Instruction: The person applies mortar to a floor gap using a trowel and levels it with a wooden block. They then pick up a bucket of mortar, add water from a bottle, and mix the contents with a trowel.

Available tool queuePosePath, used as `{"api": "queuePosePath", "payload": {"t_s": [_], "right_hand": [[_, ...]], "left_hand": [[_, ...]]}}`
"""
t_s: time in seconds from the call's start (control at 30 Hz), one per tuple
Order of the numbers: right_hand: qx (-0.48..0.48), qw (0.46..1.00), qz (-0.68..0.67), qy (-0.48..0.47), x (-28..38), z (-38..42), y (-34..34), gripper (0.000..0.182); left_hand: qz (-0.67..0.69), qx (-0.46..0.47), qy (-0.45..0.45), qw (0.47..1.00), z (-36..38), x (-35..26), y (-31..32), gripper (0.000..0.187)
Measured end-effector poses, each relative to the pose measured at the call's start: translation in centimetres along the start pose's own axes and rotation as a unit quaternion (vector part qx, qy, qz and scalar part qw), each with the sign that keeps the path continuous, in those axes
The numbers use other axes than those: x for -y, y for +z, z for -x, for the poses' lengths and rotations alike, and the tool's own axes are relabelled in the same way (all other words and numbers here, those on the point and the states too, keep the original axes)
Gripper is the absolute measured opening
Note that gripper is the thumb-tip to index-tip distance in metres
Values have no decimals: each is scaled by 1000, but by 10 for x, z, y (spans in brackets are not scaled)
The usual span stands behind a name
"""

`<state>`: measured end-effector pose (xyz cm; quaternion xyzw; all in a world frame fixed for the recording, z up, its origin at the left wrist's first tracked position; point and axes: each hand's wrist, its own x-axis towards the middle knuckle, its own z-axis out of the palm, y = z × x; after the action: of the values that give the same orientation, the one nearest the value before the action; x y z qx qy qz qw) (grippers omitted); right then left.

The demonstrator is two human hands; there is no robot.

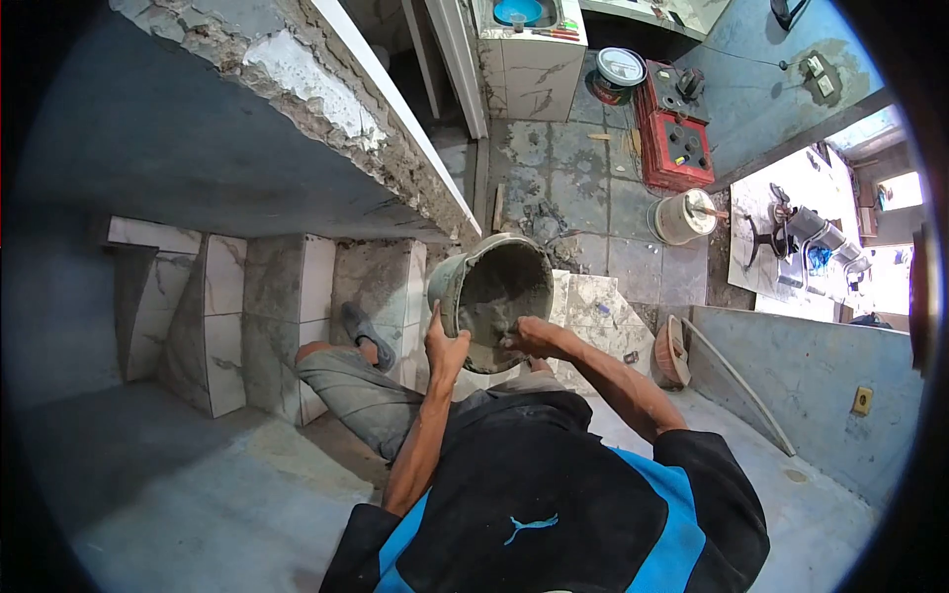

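Note:
A mortar-smeared bucket [445, 284] is tipped in front of my body, its open mouth facing up toward me. Grey wet mortar [486, 321] coats its inside wall and lies in the lower part. My left hand [448, 352] is closed on the bucket's near left rim, with the thumb over the edge. Over the near right rim reaches my right hand [534, 338], its fingers closed inside the bucket. Whatever those fingers hold is too dark and smeared to make out.
Tiled steps [316, 282] descend on the left beside a broken wall edge [326, 94]. Ahead stand a lidded pail [621, 67], a red stove [677, 148] and a white bucket [682, 217]. An orange basin-like object [672, 354] and a pale pipe [741, 390] lie right.

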<state>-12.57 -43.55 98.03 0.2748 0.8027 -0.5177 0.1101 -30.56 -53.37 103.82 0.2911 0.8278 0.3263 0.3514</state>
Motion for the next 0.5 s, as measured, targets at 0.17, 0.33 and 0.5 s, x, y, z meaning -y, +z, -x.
{"api": "queuePosePath", "payload": {"t_s": [0.17,0.33,0.5], "right_hand": [[-4,989,-146,23,41,29,-35,39],[-60,988,-140,39,23,50,-28,37],[-5,975,-201,97,49,63,-40,34]], "left_hand": [[85,-18,21,996,0,-10,-12,44],[128,-1,-92,987,2,-25,-28,42],[53,-54,-166,983,-18,25,-20,61]]}}
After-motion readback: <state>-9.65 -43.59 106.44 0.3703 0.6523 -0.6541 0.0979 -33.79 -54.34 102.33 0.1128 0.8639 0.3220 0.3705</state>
